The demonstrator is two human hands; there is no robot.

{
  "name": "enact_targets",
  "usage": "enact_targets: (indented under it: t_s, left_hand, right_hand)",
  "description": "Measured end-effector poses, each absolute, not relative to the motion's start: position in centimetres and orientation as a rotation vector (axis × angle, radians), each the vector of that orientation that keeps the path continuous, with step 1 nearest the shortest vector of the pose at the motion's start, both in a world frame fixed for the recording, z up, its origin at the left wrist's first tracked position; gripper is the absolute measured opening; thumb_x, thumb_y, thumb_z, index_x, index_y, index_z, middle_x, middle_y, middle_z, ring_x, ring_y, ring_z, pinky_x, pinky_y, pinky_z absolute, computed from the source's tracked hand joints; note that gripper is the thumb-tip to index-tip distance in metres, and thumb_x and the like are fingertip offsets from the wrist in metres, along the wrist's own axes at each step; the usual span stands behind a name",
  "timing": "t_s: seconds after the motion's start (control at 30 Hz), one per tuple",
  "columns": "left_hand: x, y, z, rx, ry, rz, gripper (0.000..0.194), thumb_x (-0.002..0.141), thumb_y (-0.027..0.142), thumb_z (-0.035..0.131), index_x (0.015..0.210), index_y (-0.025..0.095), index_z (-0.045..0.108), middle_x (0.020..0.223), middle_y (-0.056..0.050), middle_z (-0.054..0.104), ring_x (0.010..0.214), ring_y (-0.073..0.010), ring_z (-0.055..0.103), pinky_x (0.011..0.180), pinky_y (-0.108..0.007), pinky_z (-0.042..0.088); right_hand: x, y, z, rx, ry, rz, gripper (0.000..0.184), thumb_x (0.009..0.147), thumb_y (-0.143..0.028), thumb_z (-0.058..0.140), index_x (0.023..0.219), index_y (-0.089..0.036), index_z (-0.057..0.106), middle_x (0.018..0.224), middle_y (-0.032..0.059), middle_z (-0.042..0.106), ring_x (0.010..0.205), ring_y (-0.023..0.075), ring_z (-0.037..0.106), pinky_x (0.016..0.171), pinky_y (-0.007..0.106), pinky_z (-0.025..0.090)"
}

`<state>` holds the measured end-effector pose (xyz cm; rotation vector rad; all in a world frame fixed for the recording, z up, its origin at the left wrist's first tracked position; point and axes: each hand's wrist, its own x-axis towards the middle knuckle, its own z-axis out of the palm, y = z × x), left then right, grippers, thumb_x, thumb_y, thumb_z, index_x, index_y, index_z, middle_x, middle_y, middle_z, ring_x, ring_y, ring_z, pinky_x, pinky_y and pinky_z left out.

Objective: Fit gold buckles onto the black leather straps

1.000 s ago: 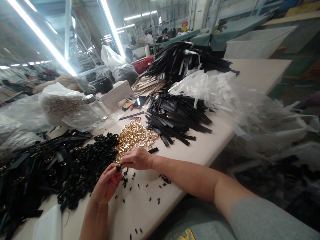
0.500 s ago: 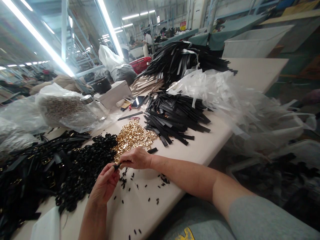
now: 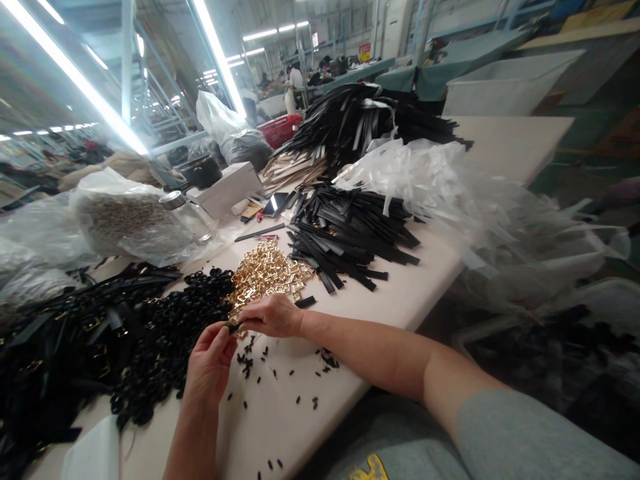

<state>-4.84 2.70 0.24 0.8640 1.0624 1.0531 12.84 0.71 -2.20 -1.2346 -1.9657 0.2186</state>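
Note:
Over the table, my left hand (image 3: 213, 357) and my right hand (image 3: 274, 315) meet fingertip to fingertip. Both pinch a small black strap piece (image 3: 233, 327), mostly covered by the fingers. Just beyond them lies a heap of gold metal buckles (image 3: 267, 267). To the left is a pile of small black loops (image 3: 165, 347), and further left are black straps with gold buckles (image 3: 65, 353). Several tiny black bits (image 3: 245, 363) are scattered on the table between my forearms. A short black strip (image 3: 305, 302) lies by my right wrist.
Black strips (image 3: 350, 227) are piled behind the buckles, with a larger bundle (image 3: 360, 120) beyond. A glass jar (image 3: 187, 217), a white box (image 3: 230, 190) and a phone (image 3: 276, 203) stand or lie at the back. White plastic sheeting (image 3: 450, 180) hangs over the table's right edge.
My left hand has shifted slightly up and turned a little toward my right hand. The right hand has stayed nearly still. Both keep hold of the strap piece.

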Motion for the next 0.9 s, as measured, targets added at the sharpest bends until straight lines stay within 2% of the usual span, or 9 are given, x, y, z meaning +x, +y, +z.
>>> enact_targets:
  t_s: [0.2, 0.6, 0.9]
  left_hand:
    - [-5.18, 2.51, 0.32, 1.005, 1.170, 1.095, 0.031, 0.051, 0.026, 0.091, 0.075, 0.014, 0.074, 0.070, -0.002, 0.072, 0.056, -0.0093, 0.062, 0.055, -0.015, 0.052]
    - [-5.12, 2.90, 0.12, 0.772, 1.097, 0.995, 0.028, 0.050, 0.017, 0.090, 0.073, 0.013, 0.075, 0.069, -0.001, 0.071, 0.055, -0.0076, 0.062, 0.052, -0.014, 0.054]
    - [-4.97, 2.61, -0.28, 0.864, 1.075, 1.028, 0.040, 0.049, 0.036, 0.092, 0.079, 0.014, 0.078, 0.076, -0.004, 0.075, 0.062, -0.0110, 0.066, 0.055, -0.017, 0.055]
  right_hand:
    - [12.67, 0.69, -2.31, -1.274, -1.984, 0.208, 0.020, 0.094, -0.040, 0.057, 0.096, -0.025, 0.070, 0.088, -0.0020, 0.073, 0.076, 0.0100, 0.065, 0.060, 0.021, 0.035]
    - [12.85, 0.52, -1.87, -1.256, -2.002, 0.234, 0.022, 0.096, -0.040, 0.054, 0.096, -0.024, 0.069, 0.089, -0.0028, 0.072, 0.077, 0.0090, 0.063, 0.060, 0.021, 0.033]
    - [12.47, 0.35, -1.76, -1.310, -1.985, 0.284, 0.023, 0.094, -0.041, 0.054, 0.099, -0.025, 0.070, 0.092, -0.0025, 0.073, 0.079, 0.0106, 0.065, 0.064, 0.021, 0.036]
